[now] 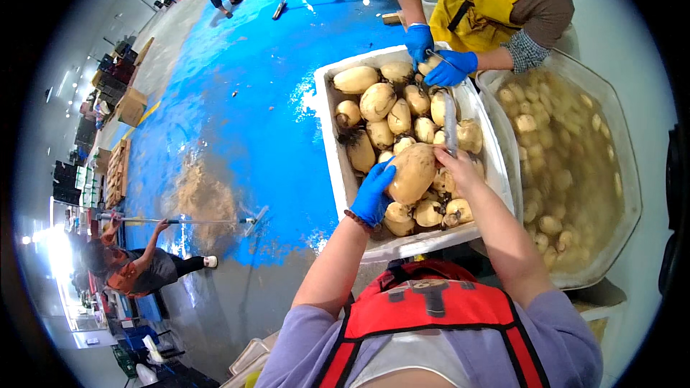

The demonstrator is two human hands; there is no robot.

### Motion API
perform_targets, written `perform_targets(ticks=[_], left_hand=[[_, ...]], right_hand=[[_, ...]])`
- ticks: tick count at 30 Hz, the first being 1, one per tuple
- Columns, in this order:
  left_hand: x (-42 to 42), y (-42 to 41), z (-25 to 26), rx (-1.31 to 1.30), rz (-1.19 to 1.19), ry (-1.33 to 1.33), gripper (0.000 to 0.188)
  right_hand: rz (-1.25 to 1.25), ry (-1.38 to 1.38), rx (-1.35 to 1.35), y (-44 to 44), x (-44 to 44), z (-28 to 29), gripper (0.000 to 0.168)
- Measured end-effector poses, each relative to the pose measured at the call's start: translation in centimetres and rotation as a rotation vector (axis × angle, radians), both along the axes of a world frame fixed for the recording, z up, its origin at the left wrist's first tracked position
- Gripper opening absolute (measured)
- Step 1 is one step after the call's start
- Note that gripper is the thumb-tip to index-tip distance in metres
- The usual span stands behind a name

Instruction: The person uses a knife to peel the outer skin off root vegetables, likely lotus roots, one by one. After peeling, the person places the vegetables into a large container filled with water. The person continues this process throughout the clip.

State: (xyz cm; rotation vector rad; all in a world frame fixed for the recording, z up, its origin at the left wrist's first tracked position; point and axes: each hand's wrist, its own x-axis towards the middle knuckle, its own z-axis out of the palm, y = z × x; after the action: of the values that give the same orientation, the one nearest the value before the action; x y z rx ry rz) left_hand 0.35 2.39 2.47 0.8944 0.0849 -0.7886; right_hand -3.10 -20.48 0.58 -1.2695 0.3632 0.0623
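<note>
In my gloved blue left hand (375, 189) I hold a large tan lotus root segment (414, 172) above a white foam box (332, 161). My bare right hand (458, 168) grips a knife, its handle hidden in the fingers. The knife's blade (450, 121) points away from me over the box, and my right thumb lies at the segment's upper right edge. Many lotus root segments (377, 101), some with dark muddy ends, fill the box under my hands.
At the box's far edge, a co-worker's blue-gloved hands (450, 67) hold a segment and a thin tool. To the right, a large tub (628, 194) holds cloudy water and lotus root pieces. Another person (143, 264) pushes a floor squeegee (256, 221) on the wet blue floor (259, 134).
</note>
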Motion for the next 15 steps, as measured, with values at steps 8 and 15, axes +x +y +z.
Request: perform_targets(ticks=[8,15], left_hand=[[-0.2,-0.1,-1.9,0.013,-0.319,-0.002,0.083],[-0.6,0.5,-0.8,0.114,-0.140,-0.284,0.089]], right_hand=[[0.311,-0.204,-0.483,0.4,3.5,0.8,0.042],[0.294,-0.045,-1.276,0.8,-0.4,5.9,0.026]])
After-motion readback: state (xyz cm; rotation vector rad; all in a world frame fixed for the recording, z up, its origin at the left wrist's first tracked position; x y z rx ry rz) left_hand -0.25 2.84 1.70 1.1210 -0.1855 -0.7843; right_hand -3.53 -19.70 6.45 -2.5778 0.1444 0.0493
